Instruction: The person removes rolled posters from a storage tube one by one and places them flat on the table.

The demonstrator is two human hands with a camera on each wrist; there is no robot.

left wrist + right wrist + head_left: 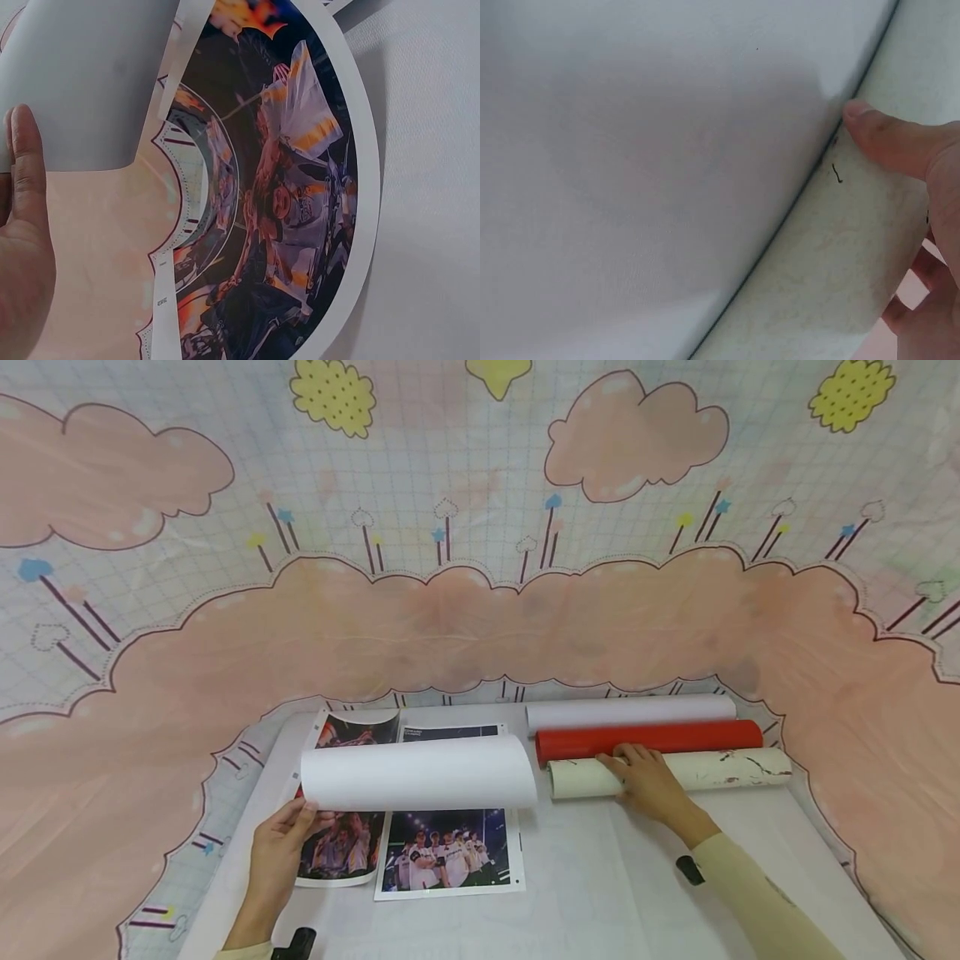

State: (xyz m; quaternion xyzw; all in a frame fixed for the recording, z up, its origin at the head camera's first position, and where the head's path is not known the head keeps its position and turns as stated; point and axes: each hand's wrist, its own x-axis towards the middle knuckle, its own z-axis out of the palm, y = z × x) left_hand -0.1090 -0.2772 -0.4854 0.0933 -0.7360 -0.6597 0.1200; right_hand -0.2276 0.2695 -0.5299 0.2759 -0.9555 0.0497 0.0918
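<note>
My left hand (273, 852) pinches the near left edge of a curled white paper sheet (416, 774), which lies crosswise over printed posters. In the left wrist view, a finger lies against the curled sheet (86, 90). Under it are a crowd-photo poster (341, 852) with bent edges and a flat group-photo poster (450, 860). My right hand (651, 785) grips a cream paper roll (727, 770) with dark branch-like marks. Its thumb (892, 142) rests on the near side of the roll, close to the seam, and the other fingers reach over the far side.
Behind the cream roll lie a red roll (697, 735) and a white roll (637, 713), side by side. All of it is on a white table (600, 885). A patterned curtain (480, 627) with pink clouds surrounds the table's back and sides.
</note>
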